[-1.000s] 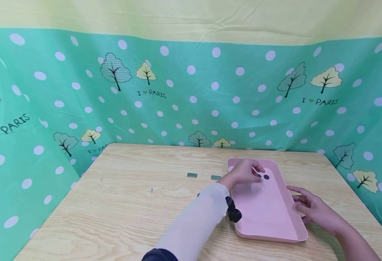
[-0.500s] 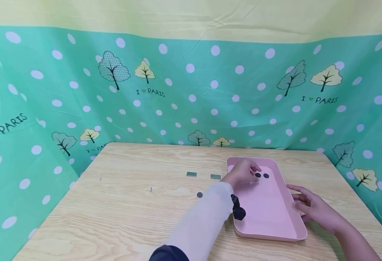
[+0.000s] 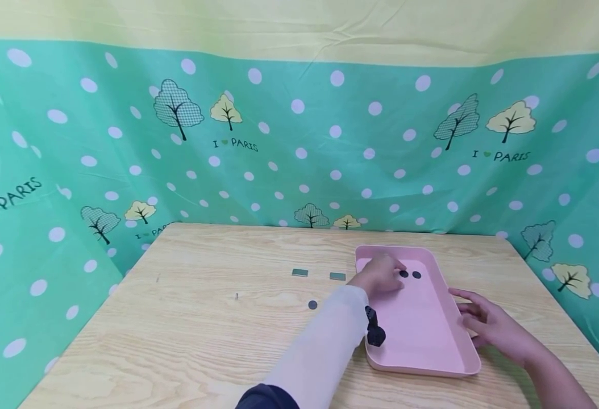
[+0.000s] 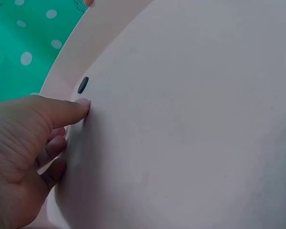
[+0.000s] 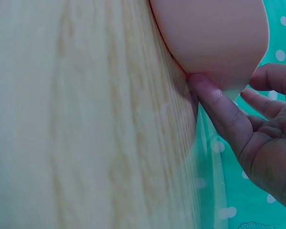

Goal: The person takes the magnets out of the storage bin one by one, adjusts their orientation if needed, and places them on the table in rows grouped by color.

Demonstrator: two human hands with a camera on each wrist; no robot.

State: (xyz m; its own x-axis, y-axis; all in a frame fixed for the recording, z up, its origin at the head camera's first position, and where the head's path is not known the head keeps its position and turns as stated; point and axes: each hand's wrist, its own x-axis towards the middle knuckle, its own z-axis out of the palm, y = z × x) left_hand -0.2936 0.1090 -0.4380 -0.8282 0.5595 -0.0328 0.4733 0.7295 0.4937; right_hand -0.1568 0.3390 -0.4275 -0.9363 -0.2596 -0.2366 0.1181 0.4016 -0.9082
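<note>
Inside the pink tray [image 3: 417,329], my left hand [image 3: 381,272] is low over the floor near the far end. Its index fingertip touches or nearly touches a black disc [image 3: 404,274], and a second black disc [image 3: 416,275] lies just to the right. In the left wrist view, the thumb of the left hand [image 4: 24,148] covers a dark edge, beyond which one black disc [image 4: 83,85] shows; the index finger is mostly hidden. My right hand [image 3: 494,329] rests against the tray's right outer wall. The right wrist view shows its thumb touching the pink wall [image 5: 214,38] near the table.
Two small dark-green rectangular pieces, one left [image 3: 300,272] and one right [image 3: 337,276], lie left of the tray. Nearer me is a dark disc [image 3: 312,305]. A tiny upright bit [image 3: 236,296] is farther left on the wooden table [image 3: 192,341]. A green dotted curtain [image 3: 279,142] hangs behind.
My left hand first draws back slightly, uncovering the disc beside it, then lowers its index finger toward that disc. The right hand stays against the tray.
</note>
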